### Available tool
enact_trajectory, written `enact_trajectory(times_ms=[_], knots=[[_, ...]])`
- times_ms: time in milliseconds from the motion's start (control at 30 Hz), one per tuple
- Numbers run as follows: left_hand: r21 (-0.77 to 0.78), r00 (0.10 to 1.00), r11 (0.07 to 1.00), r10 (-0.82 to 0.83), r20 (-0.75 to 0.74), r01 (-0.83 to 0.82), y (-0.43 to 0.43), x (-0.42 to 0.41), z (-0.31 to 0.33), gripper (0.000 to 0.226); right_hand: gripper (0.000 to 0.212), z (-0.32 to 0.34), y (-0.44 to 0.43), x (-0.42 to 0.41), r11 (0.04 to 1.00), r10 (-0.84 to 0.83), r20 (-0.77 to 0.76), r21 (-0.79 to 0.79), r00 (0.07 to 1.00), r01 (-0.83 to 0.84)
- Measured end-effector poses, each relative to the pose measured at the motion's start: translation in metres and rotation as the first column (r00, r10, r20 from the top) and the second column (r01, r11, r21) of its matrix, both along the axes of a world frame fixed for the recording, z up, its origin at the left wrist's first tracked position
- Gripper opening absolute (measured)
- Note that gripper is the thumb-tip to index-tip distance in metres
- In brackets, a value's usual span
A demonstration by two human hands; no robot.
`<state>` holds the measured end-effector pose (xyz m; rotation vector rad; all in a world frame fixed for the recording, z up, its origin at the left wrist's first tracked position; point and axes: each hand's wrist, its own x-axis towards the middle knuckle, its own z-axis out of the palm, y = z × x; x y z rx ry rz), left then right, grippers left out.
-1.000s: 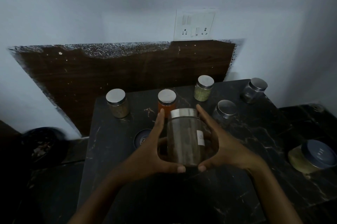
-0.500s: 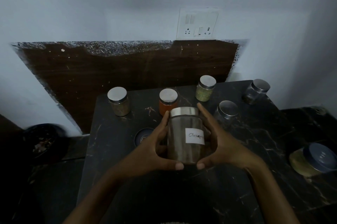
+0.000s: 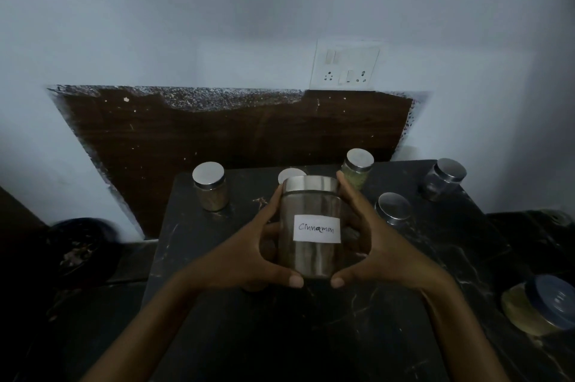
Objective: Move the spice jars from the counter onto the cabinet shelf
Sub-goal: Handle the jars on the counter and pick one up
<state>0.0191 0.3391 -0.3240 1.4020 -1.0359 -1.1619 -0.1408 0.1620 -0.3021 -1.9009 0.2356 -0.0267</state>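
Observation:
Both hands hold one tall glass jar [image 3: 309,252] with a steel lid and a white label reading "Cinnamon", lifted above the black marble counter [image 3: 249,335]. My left hand [image 3: 249,252] cups its left side, my right hand [image 3: 378,252] its right side. Behind it, other steel-lidded spice jars stand on the counter: a tan one [image 3: 211,186] at the back left, a green one [image 3: 357,167] at the back, a clear one [image 3: 392,209] to the right and another clear one [image 3: 443,178] at the back right. A further lid [image 3: 287,175] peeks out behind the held jar.
A wider jar with a dark blue lid [image 3: 539,307] sits on the lower counter at right. A dark round bowl [image 3: 82,249] is at left. A brown wood panel [image 3: 236,132] and a white socket plate [image 3: 345,65] are on the wall behind.
The jar has been turned in my hands so its label now faces me fully, and it has risen slightly, now hiding most of the orange jar behind it.

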Motion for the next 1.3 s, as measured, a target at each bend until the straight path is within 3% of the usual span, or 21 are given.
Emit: enact_trajectory(times_ms=[133,367,433,500,633,933,1167,1300], knots=[[-0.133,0.994,0.986,0.107,0.020,-0.103,-0.007,0.008,0.022,0.127,0.131,0.026,-0.006,0.011,0.999,0.000,0.108,-0.041,0.994,0.005],[-0.372,0.930,0.903,0.305,0.205,-0.214,-0.020,0.031,0.094,0.104,0.131,0.100,-0.023,0.042,0.974,0.015,0.272,-0.222,0.962,0.048],[-0.440,0.831,0.871,0.404,0.383,-0.221,-0.024,0.038,0.125,0.102,0.128,0.131,-0.025,0.052,0.952,0.031,0.357,-0.294,0.933,0.081],[-0.528,0.656,0.823,0.518,0.549,-0.209,-0.028,0.046,0.158,0.100,0.124,0.162,-0.029,0.062,0.920,0.037,0.433,-0.366,0.901,0.138],[-0.686,0.409,0.714,0.672,0.618,-0.136,-0.035,0.062,0.209,0.090,0.127,0.214,-0.037,0.078,0.894,0.078,0.565,-0.404,0.822,0.192],[-0.850,-0.086,0.521,0.853,0.515,0.075,-0.051,0.102,0.315,0.083,0.131,0.325,-0.049,0.123,0.769,0.191,0.700,-0.542,0.688,0.338],[-0.925,-0.234,0.367,0.912,0.337,0.101,-0.081,0.141,0.355,0.058,0.126,0.380,-0.064,0.178,0.736,0.223,0.771,-0.535,0.596,0.416],[-0.950,-0.250,0.312,0.922,0.296,0.025,-0.107,0.163,0.360,0.051,0.122,0.393,-0.075,0.211,0.706,0.208,0.773,-0.543,0.599,0.454]])
